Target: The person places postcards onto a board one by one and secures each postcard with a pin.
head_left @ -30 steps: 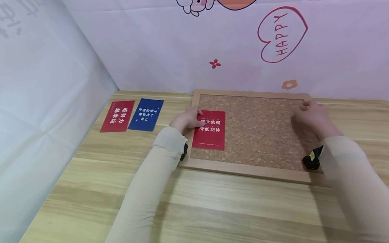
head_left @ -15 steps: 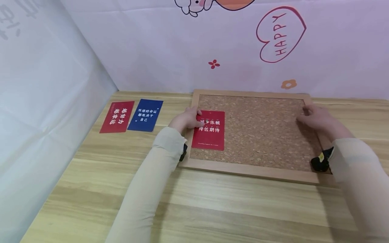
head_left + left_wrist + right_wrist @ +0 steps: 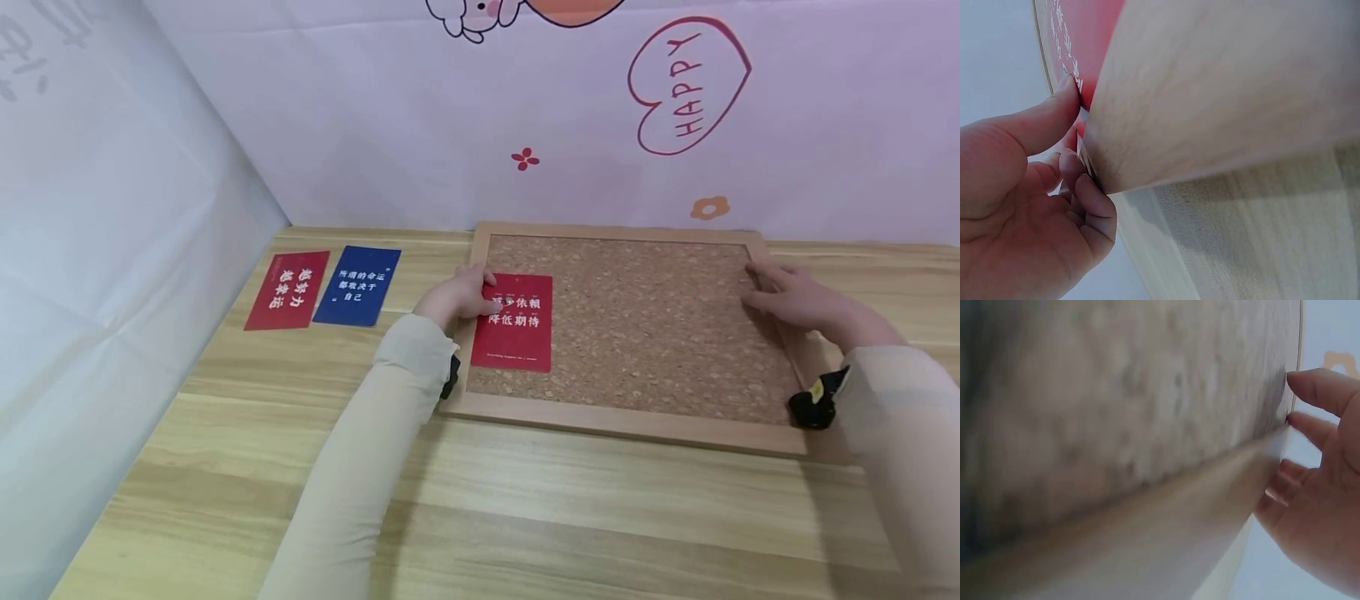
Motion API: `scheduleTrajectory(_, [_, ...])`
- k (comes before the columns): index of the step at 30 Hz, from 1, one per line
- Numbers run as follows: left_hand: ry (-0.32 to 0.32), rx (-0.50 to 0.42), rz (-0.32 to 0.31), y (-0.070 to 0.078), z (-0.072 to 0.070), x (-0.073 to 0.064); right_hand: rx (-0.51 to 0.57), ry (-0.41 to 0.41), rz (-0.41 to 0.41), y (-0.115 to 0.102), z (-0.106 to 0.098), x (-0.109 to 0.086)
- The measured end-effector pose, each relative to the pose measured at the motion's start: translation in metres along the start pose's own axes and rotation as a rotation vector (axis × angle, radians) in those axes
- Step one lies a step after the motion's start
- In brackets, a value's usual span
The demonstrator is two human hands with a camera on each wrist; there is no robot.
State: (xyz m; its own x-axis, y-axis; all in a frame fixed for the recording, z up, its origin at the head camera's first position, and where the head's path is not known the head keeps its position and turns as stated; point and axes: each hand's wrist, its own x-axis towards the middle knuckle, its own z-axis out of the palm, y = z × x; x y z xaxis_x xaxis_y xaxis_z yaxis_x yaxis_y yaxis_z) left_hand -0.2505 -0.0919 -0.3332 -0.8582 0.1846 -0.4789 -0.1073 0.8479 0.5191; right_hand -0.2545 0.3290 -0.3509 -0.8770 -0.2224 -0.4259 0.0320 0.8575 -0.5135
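Drifting rightward since the earlier frames, the right hand has gone from above the cork to the right edge of the framed corkboard, while the left hand stays at the left edge. With a hand now at either side, the work looks, in my judgement, centred on the board itself, one card placed on it and two off it. Reading from the left, a white cloth bears faint grey lettering that I cannot make out. Near the desk's far left corner lie two cards, close but apart: a red card turned sideways, reading 越努力越幸运, and a blue card reading 所谓的命运都取决于自己. The left thumb presses on the frame and the neighbouring card, the other fingers curling around the frame's outer side, so that hand is clamped on the board. Beneath the thumb, beside the cork's left edge, lies the red motto card, upright to the viewer: 减少依赖 over 降低期待, plus a tiny line starting "Everything happens"; a small greyish spot among its characters is too small to identify. Over the board's far edge, the backdrop shows HAPPY sideways inside a red heart outline. The right fingers are spread, tips at the frame, not clamped. No brand is legible.
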Motion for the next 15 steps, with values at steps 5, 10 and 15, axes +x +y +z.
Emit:
scheduleTrajectory(5, [0.002,-0.007,-0.003,0.0002,0.0,-0.0008,0.037,-0.012,-0.022,0.0034,-0.0011,-0.0022])
scheduleTrajectory(10, [-0.001,-0.036,-0.015,0.0002,0.0004,0.0003,0.034,-0.001,-0.047,0.0056,-0.0012,-0.0033])
scheduleTrajectory(15, [-0.002,-0.014,-0.008,0.0,0.0011,0.0004,0.015,0.005,-0.052,0.0077,-0.0015,-0.0029])
